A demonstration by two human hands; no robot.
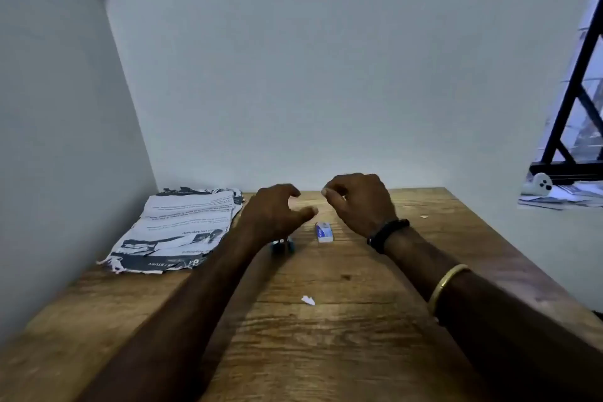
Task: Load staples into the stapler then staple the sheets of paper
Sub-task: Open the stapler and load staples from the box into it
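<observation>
Fingers [288, 190] of the left hand [275, 210] are loosely curled and spread apart, thumb stretched out to the right, holding nothing; the hand hovers above the far middle of the tabletop [326, 352]. Fingers [332, 196] of the right hand [359, 202] are curled inward with the thumb drawn against the forefinger (a pale spot shows at the tips, but whether anything is pinched there cannot be told). Both hands sit near the far edge, close together yet apart.

Stapler [283, 246]: a small dark object lying on the wood just beneath the left wrist, mostly hidden by it, in the far middle of the tabletop.

Staple box [324, 232]: a small white-and-blue carton lying flat between the two wrists, just right of the stapler and apart from it.

Sheets of paper [182, 228]: a ragged printed stack lying flat in the far left corner, against the wall, untouched by either hand.

Paper scrap [308, 300]: a small white fragment near the centre of the tabletop, between the forearms.

Black band [388, 235] circles the right wrist; a gold bangle [447, 284] sits further up the same forearm. Window [580, 127] with a black frame appears beyond the right edge.
</observation>
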